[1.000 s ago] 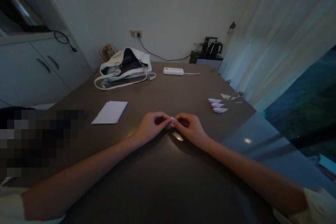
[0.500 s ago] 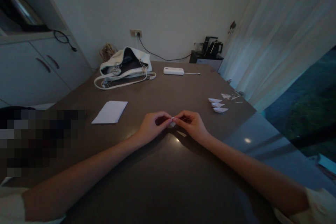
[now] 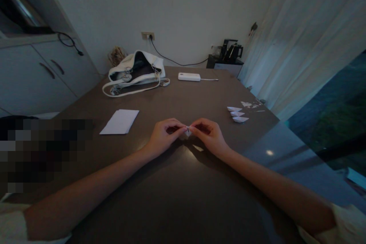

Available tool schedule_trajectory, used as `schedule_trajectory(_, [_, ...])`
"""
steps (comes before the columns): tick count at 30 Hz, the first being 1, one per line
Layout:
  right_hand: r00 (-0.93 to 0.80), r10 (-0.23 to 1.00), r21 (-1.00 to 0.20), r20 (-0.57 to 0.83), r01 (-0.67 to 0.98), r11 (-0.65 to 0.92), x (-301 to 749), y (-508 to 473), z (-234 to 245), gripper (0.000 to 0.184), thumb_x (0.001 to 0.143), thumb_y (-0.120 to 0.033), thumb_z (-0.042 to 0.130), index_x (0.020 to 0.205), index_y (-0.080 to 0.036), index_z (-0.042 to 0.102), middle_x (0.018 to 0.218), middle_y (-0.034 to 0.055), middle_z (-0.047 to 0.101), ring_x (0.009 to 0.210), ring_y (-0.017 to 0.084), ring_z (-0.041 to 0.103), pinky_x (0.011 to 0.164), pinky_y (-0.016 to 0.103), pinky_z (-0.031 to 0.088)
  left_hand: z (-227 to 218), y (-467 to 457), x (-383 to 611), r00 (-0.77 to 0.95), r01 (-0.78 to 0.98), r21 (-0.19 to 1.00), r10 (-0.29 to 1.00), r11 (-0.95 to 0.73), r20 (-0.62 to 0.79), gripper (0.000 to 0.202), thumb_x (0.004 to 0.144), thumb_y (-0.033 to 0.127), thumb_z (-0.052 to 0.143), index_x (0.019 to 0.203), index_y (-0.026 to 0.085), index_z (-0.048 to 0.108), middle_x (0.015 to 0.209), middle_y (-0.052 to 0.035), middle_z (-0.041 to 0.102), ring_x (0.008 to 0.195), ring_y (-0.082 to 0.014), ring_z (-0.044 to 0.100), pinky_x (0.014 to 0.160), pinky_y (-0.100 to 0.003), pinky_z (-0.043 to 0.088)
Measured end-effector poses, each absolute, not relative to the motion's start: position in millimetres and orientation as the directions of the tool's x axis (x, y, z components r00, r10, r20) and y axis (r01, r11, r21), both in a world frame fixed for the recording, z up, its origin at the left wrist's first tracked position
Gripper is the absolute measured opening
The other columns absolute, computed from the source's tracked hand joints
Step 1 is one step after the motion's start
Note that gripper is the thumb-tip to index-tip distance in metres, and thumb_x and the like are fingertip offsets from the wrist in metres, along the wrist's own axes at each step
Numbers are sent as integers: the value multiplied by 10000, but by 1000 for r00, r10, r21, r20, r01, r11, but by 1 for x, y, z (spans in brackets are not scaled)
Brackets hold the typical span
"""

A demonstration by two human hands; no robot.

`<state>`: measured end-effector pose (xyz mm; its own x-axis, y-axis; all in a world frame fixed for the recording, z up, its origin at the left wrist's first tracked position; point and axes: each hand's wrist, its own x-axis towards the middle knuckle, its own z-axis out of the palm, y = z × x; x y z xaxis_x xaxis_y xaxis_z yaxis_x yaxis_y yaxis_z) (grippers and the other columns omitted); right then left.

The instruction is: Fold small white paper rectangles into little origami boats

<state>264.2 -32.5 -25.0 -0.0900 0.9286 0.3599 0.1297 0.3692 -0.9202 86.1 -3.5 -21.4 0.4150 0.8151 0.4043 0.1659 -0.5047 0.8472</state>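
Between my two hands, just above the table point(image 3: 183, 190), is a small folded piece of white paper point(image 3: 188, 133). My left hand point(image 3: 167, 134) pinches its left side between thumb and forefinger. Its right side is pinched the same way by my right hand point(image 3: 208, 133). The fingertips nearly meet and cover most of the paper, so its exact shape is hard to make out. Off to the right sit three small folded paper boats point(image 3: 237, 114) in a close row. A stack of white paper sheets point(image 3: 119, 122) lies to the left of my left hand.
Torn paper scraps point(image 3: 251, 105) lie beyond the boats near the right edge. Farther back are an open white handbag point(image 3: 137, 70) and a white power bank point(image 3: 189, 77) with a short cable. A curtain point(image 3: 274, 45) hangs along the right side.
Both hands have shifted very slightly, the knuckles rising a little, with the pinch on the folded paper kept. Slightly more of the paper shows below the fingertips.
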Motion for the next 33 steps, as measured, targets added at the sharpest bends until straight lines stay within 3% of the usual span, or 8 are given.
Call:
schedule_trajectory(9, [-39,953,-948,301,94,303,267,-30,-28,149,793,-311,629,785,-179,561,669,-4,597,621,123,592,585,237,464,-30,7,86,340,-19,954,895,-299,287,118,788,270,651,805,154,657,729,-1,649,688,-121,603,674,-228,469])
schedule_trajectory(24, [-47,943,-944,329,18,330,264,-28,-31,159,841,-335,558,800,-215,462,738,-33,525,626,117,633,594,251,530,-28,5,88,339,-192,971,918,-145,204,133,821,280,584,822,171,509,780,-2,637,717,-134,639,735,-278,514])
schedule_trajectory(29, [-53,935,-934,351,47,353,265,-29,-32,142,856,-318,549,803,-213,468,752,-27,530,661,129,642,628,264,537,-29,2,88,368,-158,960,888,-233,276,121,840,263,561,891,178,492,792,-1,616,726,-139,636,719,-283,518])
schedule_trajectory(33, [-68,928,-923,367,96,372,267,-30,-35,119,869,-313,535,831,-213,483,778,-14,544,685,136,629,661,279,534,-29,-1,88,455,-66,937,825,-344,335,260,795,217,625,1027,190,510,908,-21,623,805,-144,633,761,-288,509])
